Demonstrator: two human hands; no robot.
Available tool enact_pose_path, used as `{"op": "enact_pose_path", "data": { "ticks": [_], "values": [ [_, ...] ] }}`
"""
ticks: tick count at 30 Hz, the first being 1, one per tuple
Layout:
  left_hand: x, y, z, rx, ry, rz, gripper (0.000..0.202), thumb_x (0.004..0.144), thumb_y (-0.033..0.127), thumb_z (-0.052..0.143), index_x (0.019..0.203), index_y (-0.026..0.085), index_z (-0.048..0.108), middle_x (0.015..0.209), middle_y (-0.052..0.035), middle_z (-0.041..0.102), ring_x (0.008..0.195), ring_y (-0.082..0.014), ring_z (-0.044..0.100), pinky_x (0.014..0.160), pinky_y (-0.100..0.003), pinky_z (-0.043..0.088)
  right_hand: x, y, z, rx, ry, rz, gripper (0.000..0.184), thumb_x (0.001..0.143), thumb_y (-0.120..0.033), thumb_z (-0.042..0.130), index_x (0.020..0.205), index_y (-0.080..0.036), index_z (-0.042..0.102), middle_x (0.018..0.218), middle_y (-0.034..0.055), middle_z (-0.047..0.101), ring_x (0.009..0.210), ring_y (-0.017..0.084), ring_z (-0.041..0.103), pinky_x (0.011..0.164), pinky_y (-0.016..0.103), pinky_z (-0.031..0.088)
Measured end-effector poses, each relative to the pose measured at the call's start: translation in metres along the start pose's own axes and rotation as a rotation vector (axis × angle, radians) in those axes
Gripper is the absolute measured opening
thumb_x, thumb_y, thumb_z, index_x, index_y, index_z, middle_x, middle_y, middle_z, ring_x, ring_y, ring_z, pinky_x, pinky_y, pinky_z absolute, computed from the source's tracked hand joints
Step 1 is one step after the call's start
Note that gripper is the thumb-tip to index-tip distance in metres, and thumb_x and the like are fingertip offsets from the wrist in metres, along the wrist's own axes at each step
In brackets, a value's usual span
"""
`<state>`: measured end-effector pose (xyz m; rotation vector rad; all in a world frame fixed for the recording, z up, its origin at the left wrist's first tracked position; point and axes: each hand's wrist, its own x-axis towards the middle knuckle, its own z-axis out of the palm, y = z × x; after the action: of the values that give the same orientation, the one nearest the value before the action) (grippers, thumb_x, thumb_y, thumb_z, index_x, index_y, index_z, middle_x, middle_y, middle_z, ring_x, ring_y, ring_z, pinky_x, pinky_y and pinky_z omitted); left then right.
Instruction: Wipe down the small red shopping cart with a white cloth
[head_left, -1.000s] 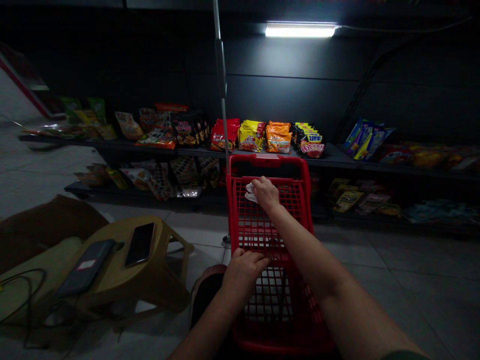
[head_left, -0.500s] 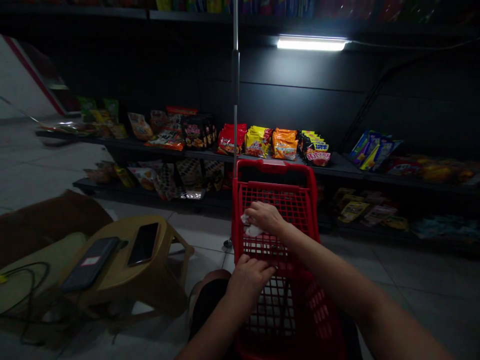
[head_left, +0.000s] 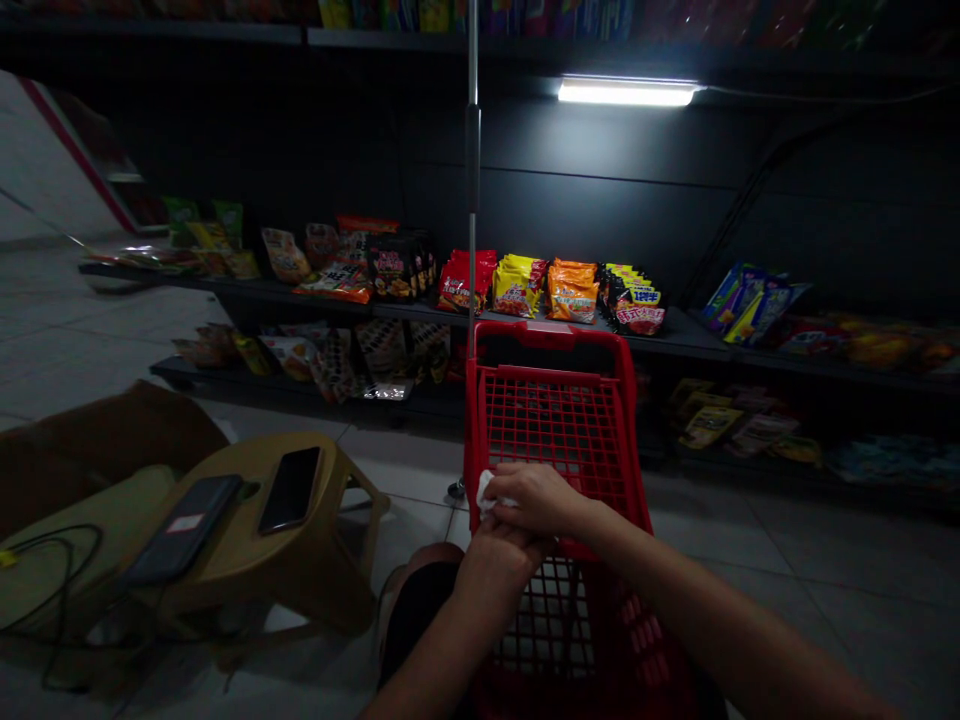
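Observation:
A red plastic shopping basket (head_left: 555, 425) with lattice walls stands in front of me. My right hand (head_left: 536, 497) is closed around a crumpled white tissue (head_left: 486, 490), which sticks out past the fingertips at the basket's left side. Just below it, my left hand (head_left: 501, 560) is curled over the red bar across the middle of the basket. The right hand covers the left fingertips, and the two hands appear to touch.
Left of the basket, a tan stool (head_left: 322, 535) bears a phone (head_left: 290, 488) and a dark flat device (head_left: 184, 528). Black cables (head_left: 67, 545) trail beside it. A thin metal pole (head_left: 472, 160) rises by the basket. Snack packets (head_left: 516, 286) line the dark shelf (head_left: 690, 330) behind.
My right hand has drawn back toward me with the tissue, from the basket's upper lattice down to my left hand. The left hand has stayed nearly in place.

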<state>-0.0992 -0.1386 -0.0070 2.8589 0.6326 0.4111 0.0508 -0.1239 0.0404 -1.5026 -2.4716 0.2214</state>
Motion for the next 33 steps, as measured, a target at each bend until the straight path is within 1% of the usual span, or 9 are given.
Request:
{"op": "enact_pose_path", "data": {
  "ticks": [2, 5, 11, 14, 18, 21, 26, 29, 33],
  "values": [
    [-0.001, 0.001, 0.001, 0.004, 0.014, 0.011, 0.031, 0.095, 0.025, 0.057, 0.124, 0.035, 0.064, 0.116, -0.0001, 0.070, 0.111, -0.0214, 0.060, 0.096, -0.039, 0.041, 0.006, 0.001, 0.003, -0.003, 0.051, -0.070, 0.020, 0.095, -0.036, 0.056, 0.110, -0.028, 0.067, 0.101, 0.0008, 0.064, 0.091, 0.014, 0.059, 0.074, 0.022, 0.041],
    [-0.001, 0.003, 0.001, 0.036, -0.011, 0.011, 0.029, 0.097, 0.027, 0.054, 0.124, 0.031, 0.064, 0.104, -0.0018, 0.072, 0.098, -0.0203, 0.063, 0.086, -0.038, 0.044, 0.047, 0.020, -0.003, -0.160, 0.124, -0.088, 0.019, 0.096, -0.032, 0.055, 0.110, -0.028, 0.067, 0.101, 0.0027, 0.063, 0.093, 0.016, 0.056, 0.077, 0.024, 0.041],
    [0.002, -0.001, 0.002, 0.003, -0.040, 0.015, 0.030, 0.094, 0.029, 0.058, 0.124, 0.033, 0.062, 0.112, -0.0020, 0.072, 0.102, -0.0198, 0.063, 0.082, -0.036, 0.042, 0.129, 0.054, -0.035, -0.314, 0.324, 0.322, 0.024, 0.097, -0.030, 0.051, 0.117, -0.028, 0.064, 0.113, 0.0070, 0.059, 0.105, 0.020, 0.054, 0.086, 0.028, 0.043],
    [0.003, -0.003, 0.000, -0.011, -0.092, 0.002, 0.029, 0.096, 0.030, 0.055, 0.124, 0.031, 0.063, 0.113, -0.0027, 0.072, 0.103, -0.0202, 0.063, 0.083, -0.036, 0.042, 0.113, 0.040, -0.025, -0.278, 0.286, 0.296, 0.024, 0.099, -0.034, 0.048, 0.113, -0.027, 0.066, 0.113, 0.0065, 0.060, 0.104, 0.019, 0.055, 0.083, 0.027, 0.044],
    [0.001, -0.003, 0.001, -0.002, -0.073, -0.043, 0.030, 0.095, 0.028, 0.056, 0.123, 0.035, 0.064, 0.117, -0.0005, 0.071, 0.106, -0.0223, 0.062, 0.091, -0.039, 0.043, 0.052, 0.005, 0.005, -0.184, 0.130, 0.042, 0.029, 0.100, -0.044, 0.046, 0.100, -0.026, 0.069, 0.102, 0.0033, 0.062, 0.092, 0.016, 0.057, 0.073, 0.024, 0.043],
    [-0.002, 0.000, 0.003, 0.017, -0.029, -0.045, 0.031, 0.096, 0.027, 0.055, 0.124, 0.036, 0.065, 0.117, -0.0010, 0.071, 0.107, -0.0230, 0.061, 0.092, -0.039, 0.043, 0.033, -0.002, 0.013, -0.151, 0.071, -0.061, 0.030, 0.099, -0.046, 0.048, 0.097, -0.025, 0.069, 0.098, 0.0025, 0.062, 0.088, 0.014, 0.056, 0.070, 0.023, 0.040],
    [-0.001, 0.001, 0.001, 0.052, -0.077, -0.018, 0.032, 0.097, 0.028, 0.051, 0.127, 0.031, 0.062, 0.101, -0.0023, 0.072, 0.092, -0.0208, 0.064, 0.080, -0.038, 0.044, 0.089, 0.039, -0.016, -0.306, 0.185, 0.124, 0.035, 0.101, -0.045, 0.042, 0.102, -0.024, 0.069, 0.102, 0.0055, 0.062, 0.096, 0.017, 0.054, 0.077, 0.026, 0.040],
    [0.002, 0.000, -0.001, 0.023, -0.075, -0.014, 0.031, 0.097, 0.029, 0.052, 0.126, 0.033, 0.061, 0.109, -0.0013, 0.072, 0.097, -0.0200, 0.064, 0.081, -0.037, 0.043, 0.126, 0.059, -0.033, -0.372, 0.257, 0.259, 0.035, 0.102, -0.044, 0.038, 0.111, -0.025, 0.067, 0.109, 0.0074, 0.061, 0.101, 0.020, 0.053, 0.083, 0.029, 0.040],
    [0.005, -0.002, -0.001, 0.000, -0.083, -0.020, 0.031, 0.096, 0.028, 0.054, 0.125, 0.035, 0.062, 0.111, 0.0000, 0.072, 0.100, -0.0201, 0.064, 0.084, -0.038, 0.042, 0.126, 0.054, -0.027, -0.356, 0.306, 0.375, 0.031, 0.102, -0.040, 0.040, 0.119, -0.027, 0.063, 0.114, 0.0087, 0.060, 0.106, 0.022, 0.052, 0.086, 0.030, 0.042]
  ]
}}
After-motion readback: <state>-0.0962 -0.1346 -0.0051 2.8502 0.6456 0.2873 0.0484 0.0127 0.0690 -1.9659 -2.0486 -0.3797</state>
